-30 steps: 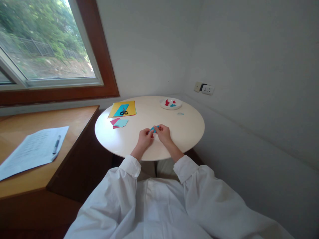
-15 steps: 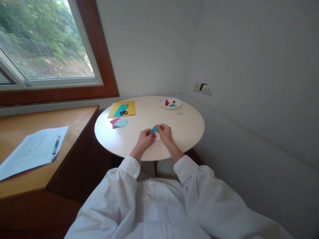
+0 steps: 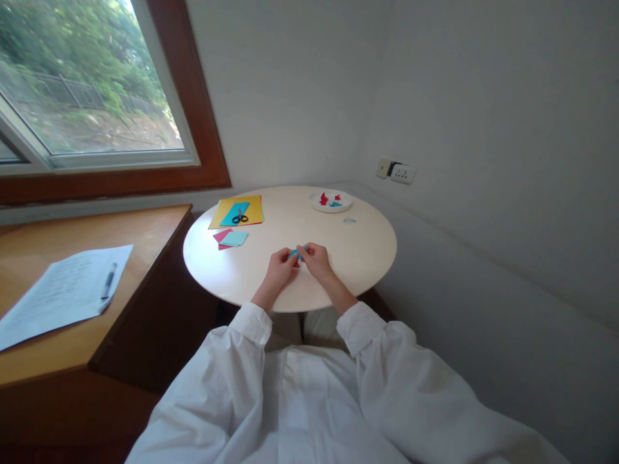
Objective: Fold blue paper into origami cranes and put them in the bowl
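Both my hands meet over the near middle of a round white table (image 3: 358,258). My left hand (image 3: 280,267) and my right hand (image 3: 314,259) pinch a small folded piece of blue paper (image 3: 294,254) between their fingertips, just above the tabletop. Most of the paper is hidden by my fingers. White sleeves cover both my forearms.
A yellow sheet (image 3: 251,206) with a blue sheet and black scissors (image 3: 240,217) lies at the table's far left. Pink and light blue squares (image 3: 232,238) lie nearer. A white plate (image 3: 331,201) with red and blue scraps stands far right. A wooden desk (image 3: 145,245) carries paper (image 3: 58,293) and pen.
Half a second ago the blue paper stuck out as a point between my hands; now my fingers have closed together over it and little of it shows.
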The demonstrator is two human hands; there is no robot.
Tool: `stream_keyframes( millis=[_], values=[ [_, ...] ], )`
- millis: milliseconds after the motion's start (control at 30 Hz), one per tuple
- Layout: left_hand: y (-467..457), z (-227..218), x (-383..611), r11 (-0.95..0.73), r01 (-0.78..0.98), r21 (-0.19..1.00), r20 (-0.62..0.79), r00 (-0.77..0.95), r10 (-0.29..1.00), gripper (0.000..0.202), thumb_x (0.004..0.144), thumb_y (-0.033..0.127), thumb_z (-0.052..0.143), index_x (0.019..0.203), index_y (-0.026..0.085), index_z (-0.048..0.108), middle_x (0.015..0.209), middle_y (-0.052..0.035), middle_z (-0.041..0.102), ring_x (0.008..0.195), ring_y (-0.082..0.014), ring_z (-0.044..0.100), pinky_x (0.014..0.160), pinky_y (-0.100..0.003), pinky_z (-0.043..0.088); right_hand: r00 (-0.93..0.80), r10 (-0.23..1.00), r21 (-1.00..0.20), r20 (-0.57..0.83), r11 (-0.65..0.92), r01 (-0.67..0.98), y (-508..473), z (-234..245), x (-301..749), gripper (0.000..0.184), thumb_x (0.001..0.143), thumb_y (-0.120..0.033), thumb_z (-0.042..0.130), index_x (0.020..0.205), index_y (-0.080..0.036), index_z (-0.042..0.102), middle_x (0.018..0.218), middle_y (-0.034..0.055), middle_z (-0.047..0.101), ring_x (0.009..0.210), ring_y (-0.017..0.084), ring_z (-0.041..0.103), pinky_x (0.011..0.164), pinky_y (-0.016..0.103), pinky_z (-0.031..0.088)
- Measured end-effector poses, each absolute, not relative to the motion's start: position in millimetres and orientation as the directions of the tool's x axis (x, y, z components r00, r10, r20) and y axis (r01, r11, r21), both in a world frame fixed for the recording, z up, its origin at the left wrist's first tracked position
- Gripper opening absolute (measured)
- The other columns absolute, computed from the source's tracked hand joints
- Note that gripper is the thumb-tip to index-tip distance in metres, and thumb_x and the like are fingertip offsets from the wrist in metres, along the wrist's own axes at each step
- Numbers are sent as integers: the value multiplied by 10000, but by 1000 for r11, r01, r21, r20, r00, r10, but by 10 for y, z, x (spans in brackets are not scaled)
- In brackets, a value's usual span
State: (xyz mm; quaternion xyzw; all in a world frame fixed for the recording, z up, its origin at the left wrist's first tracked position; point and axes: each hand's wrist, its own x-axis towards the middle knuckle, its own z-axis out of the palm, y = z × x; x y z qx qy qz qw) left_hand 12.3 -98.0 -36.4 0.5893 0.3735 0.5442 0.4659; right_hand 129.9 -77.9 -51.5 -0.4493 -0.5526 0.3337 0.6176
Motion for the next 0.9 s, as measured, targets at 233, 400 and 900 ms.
stream_keyframes(
  millis=[233,400,900],
  values=[
    [-961,-384,107,-342,3,940,339,126,932,229,696,356,647,606,152,592,580,-7,582,567,-123,525,582,-251,416,164,919,-933,360,357,47,-811,-471,1304,442,658,-568,599,468,-202,438,449,-39,442,462,99,416,468,247,340],
    [-953,-384,102,-376,63,925,370,86,925,191,713,302,628,598,156,583,551,8,565,541,-115,496,560,-241,371,173,920,-934,351,358,-6,-824,-439,1298,438,690,-569,578,490,-197,463,468,-38,449,471,96,413,479,248,337],
    [-993,-336,126,-251,-76,965,253,16,967,280,645,401,694,628,140,595,506,14,562,474,-97,500,494,-230,385,109,959,-950,261,275,-149,-913,-344,1282,347,555,-475,719,665,-193,551,556,-44,563,467,84,497,476,225,373]
  ],
)
